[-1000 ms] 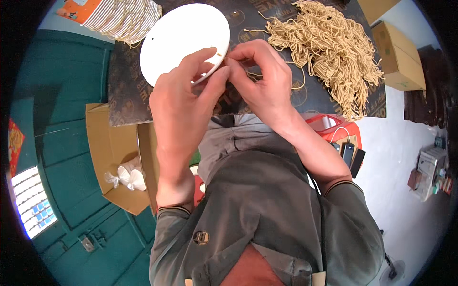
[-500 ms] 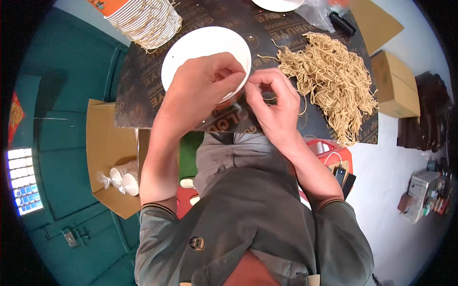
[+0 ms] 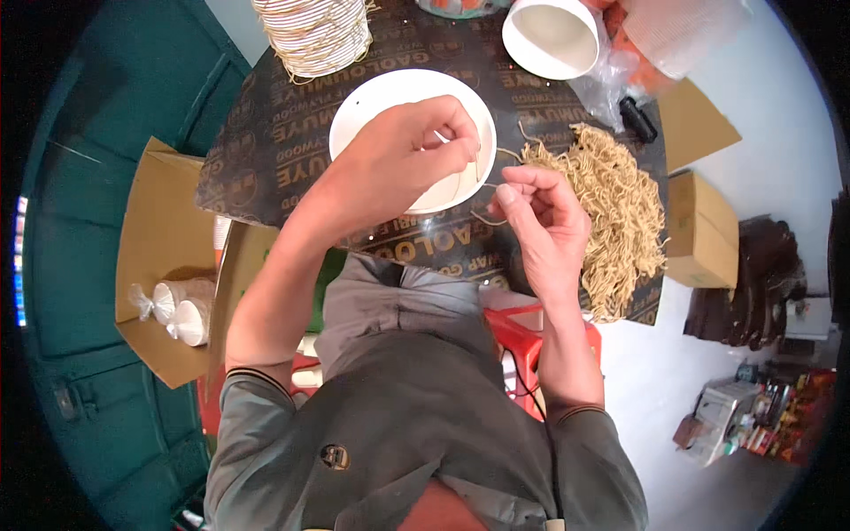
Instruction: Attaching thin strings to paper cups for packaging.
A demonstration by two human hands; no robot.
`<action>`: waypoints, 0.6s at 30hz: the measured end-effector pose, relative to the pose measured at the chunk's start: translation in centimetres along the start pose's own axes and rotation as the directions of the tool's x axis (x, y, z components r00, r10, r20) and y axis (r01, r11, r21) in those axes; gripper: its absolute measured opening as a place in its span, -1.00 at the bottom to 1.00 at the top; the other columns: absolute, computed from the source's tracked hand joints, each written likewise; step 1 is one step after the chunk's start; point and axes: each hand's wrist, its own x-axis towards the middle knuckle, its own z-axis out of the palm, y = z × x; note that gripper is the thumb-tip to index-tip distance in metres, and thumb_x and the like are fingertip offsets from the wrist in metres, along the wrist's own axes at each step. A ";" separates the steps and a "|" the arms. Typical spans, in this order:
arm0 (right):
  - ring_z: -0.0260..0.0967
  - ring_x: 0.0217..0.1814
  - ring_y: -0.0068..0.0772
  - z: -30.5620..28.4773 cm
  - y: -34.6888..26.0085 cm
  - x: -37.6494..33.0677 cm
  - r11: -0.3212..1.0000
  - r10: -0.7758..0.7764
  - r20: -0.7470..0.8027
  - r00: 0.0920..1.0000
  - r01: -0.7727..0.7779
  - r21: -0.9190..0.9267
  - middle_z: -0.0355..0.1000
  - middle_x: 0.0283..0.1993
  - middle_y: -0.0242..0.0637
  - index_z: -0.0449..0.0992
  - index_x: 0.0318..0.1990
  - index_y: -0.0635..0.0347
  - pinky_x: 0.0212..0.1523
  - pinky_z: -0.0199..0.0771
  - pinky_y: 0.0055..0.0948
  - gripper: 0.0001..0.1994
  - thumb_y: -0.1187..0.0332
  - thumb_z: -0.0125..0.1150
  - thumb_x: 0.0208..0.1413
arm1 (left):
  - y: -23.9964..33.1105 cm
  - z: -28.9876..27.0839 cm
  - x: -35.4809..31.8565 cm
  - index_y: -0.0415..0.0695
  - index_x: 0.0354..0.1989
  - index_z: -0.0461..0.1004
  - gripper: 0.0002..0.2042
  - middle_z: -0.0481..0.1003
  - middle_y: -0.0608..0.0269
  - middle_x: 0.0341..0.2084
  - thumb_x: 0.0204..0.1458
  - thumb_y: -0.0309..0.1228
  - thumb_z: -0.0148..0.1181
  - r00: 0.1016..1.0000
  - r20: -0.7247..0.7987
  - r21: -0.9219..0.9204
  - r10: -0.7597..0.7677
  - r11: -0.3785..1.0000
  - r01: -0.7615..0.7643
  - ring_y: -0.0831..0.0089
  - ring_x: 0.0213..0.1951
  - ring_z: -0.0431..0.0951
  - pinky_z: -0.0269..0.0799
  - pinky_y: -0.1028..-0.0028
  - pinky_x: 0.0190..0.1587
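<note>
A white paper bucket (image 3: 361, 106) rests on the dark printed table (image 3: 266, 168), its mouth facing up toward me. Over its right side my left hand (image 3: 412, 159) is closed in a pinch, with a thin beige cord hanging from the fingertips. Just right of the rim, my right hand (image 3: 542, 217) pinches a thin piece of cord (image 3: 490, 219) between thumb and forefinger, its other fingers loosely curled. Whether both hands hold the same cord I cannot tell. To the right lies a heap of beige cords (image 3: 620, 217), partly behind my right hand.
A stack of white buckets with cords (image 3: 314, 35) stands at the far left. Another white bucket (image 3: 551, 40), clear plastic wrapping (image 3: 611, 84) and a black object (image 3: 637, 119) sit far right. Cardboard boxes (image 3: 704, 230) flank the table; a red stool (image 3: 522, 336) is below its edge.
My hands have moved apart, the right one away from the rim with cord in its fingers. The view has shifted, showing more of the far table and the bucket's inside.
</note>
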 end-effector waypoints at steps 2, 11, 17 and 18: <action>0.53 -0.15 -0.73 0.2 -1.1 0.4 0.999 -0.012 0.057 0.998 0.014 -0.032 0.62 -0.17 -0.49 0.64 0.16 0.28 -0.06 0.55 -0.64 -0.75 0.54 0.41 0.38 | 0.5 0.0 -0.1 -0.22 -0.08 0.59 -0.83 0.59 0.38 -0.30 0.38 -0.36 0.28 0.999 0.045 -0.017 -0.008 1.000 0.009 0.68 -0.22 0.54 0.51 0.54 -0.15; 0.50 -0.26 -0.73 0.4 -1.2 2.3 0.998 0.054 0.075 0.996 -0.053 -0.016 0.61 -0.27 -0.48 0.65 -0.04 0.29 -0.16 0.53 -0.63 -0.91 0.49 0.40 0.41 | 0.3 1.4 0.1 -0.26 0.06 0.60 -0.81 0.58 0.30 -0.17 0.35 -0.48 0.27 0.998 0.036 -0.165 0.043 0.986 -0.037 0.60 -0.09 0.56 0.52 0.49 -0.01; 0.47 -0.32 -0.72 -0.1 -0.1 2.6 0.999 -0.048 0.060 0.997 0.048 0.003 0.57 -0.33 -0.48 0.62 -0.04 0.25 -0.26 0.46 -0.63 -0.94 0.49 0.36 0.44 | 0.8 1.2 1.0 -0.25 0.24 0.51 -0.63 0.61 0.23 -0.05 0.26 -0.60 0.31 0.977 0.197 -0.375 -0.078 0.915 0.148 0.56 -0.04 0.61 0.56 0.52 0.00; 0.46 -0.33 -0.72 -0.2 0.0 2.6 0.999 -0.054 0.048 0.997 0.054 0.005 0.56 -0.33 -0.48 0.62 -0.03 0.25 -0.27 0.45 -0.62 -0.94 0.49 0.35 0.44 | 0.6 1.3 1.3 -0.25 0.24 0.51 -0.63 0.61 0.23 -0.05 0.26 -0.60 0.31 0.978 0.193 -0.374 -0.073 0.917 0.143 0.56 -0.04 0.61 0.56 0.52 0.00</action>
